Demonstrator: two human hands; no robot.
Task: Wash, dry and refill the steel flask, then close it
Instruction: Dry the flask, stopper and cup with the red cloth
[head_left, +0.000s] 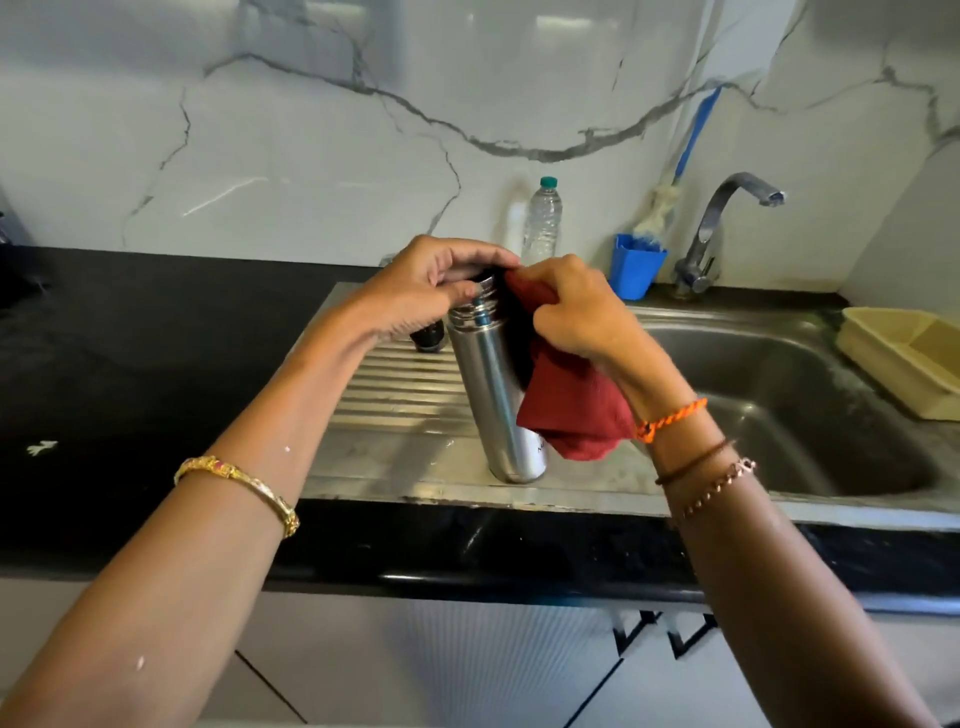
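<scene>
White marble wall behind, black counter (156, 364) below it, steel drainboard (395, 384) in the middle, and everything centres on the flask (491, 395). Fingers first: the left hand's (426, 283) fingertips (485, 260) are curled round the flask's neck, thumb pressed against the threaded rim. Right hand (576, 306) is bunched tight around a red cloth (566, 405), pinching it against the mouth of the flask; the rest of the cloth hangs down the flask's right side. Flask itself stands upright on the drainboard, near the front edge, uncapped, its threads showing. Just behind the flask to its left, a small dark cap (428, 338) sits on the ribbed part, half hidden by the left wrist. Further behind the flask, against the wall, stands a clear plastic bottle (542, 218) with a green top. Right of the flask lies the sink (810, 395), with a tap (717, 228) at its back, and a blue cup (635, 266) holding a brush (662, 208) beside the tap. Far right of the flask, a cream tray (904, 358) rests on the sink's edge.
</scene>
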